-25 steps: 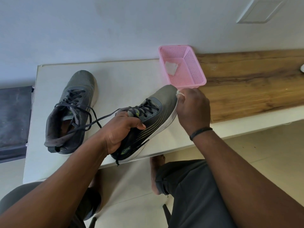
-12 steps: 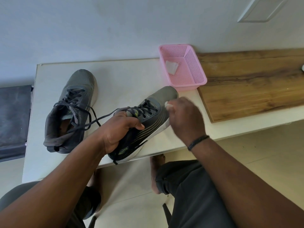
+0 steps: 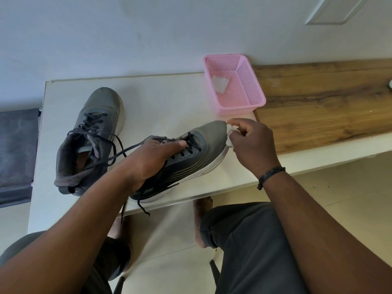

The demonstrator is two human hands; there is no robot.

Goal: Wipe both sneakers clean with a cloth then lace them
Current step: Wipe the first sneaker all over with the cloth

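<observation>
While I sat at the tabletop (image 3: 169, 98), one grey sneaker (image 3: 89, 141) lay flat on it at the left, toe pointing away from me, its black laces (image 3: 99, 132) loose. My left hand (image 3: 152, 160) had a closed grip over the laced top of the second sneaker (image 3: 191, 158), thumb across the laces, holding it tilted with its heel near the tabletop's front edge. At that shoe's toe, my right hand (image 3: 252, 145) pinched a small white cloth (image 3: 230, 134) between its fingertips, pressed against the toe and the white sole. Behind it stood a pink basket (image 3: 252, 92) with a white scrap (image 3: 220, 84) inside, touching a wooden board (image 3: 322, 102) at the right.
</observation>
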